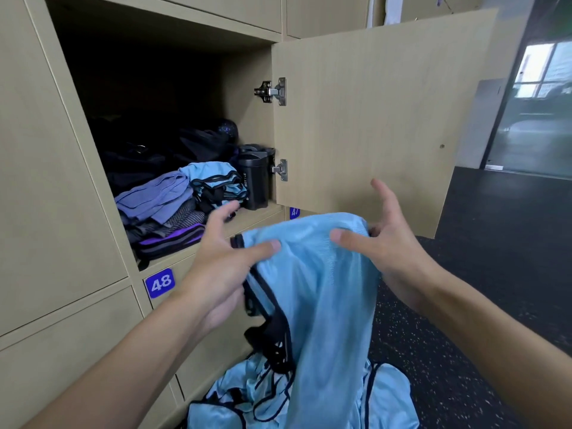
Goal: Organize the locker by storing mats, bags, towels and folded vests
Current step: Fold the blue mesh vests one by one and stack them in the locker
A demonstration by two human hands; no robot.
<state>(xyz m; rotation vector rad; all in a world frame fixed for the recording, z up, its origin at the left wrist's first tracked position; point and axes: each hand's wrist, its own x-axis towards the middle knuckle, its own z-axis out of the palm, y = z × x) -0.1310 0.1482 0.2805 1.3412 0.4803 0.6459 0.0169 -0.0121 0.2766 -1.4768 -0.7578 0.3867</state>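
Note:
I hold a light blue mesh vest (312,274) with black trim up in front of the open locker (247,218). My left hand (216,261) pinches its left top edge under the thumb, with one finger stretched toward the shelf. At the vest's right top edge, my right hand (387,239) presses its thumb on the cloth, with the upper fingers spread. The vest hangs down between my forearms. Inside the locker lie a folded blue vest (213,178), a stack of purple and grey folded cloths (161,205) and dark bags (148,156) at the back.
A black bottle (255,181) stands at the locker's right wall. The open locker door (371,119) swings out to the right, just behind my right hand. More blue vests (387,397) lie in a pile below. Locker label 48 (159,283) sits under the shelf.

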